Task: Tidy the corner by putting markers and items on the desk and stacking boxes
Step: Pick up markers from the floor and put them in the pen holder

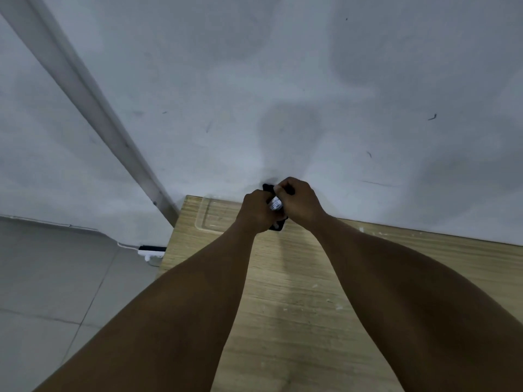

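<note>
A light wood-grain tabletop stands against the wall. A clear tray lies at its far left corner.

Clear tray on desk far left corner, power strip on floor left

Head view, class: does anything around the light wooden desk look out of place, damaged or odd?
The white power strip lies on the grey tiled floor beside the light wooden desk, against the wall. The white wall carries dark scuffs. Both hands grip a small black, white-labelled item.
</note>
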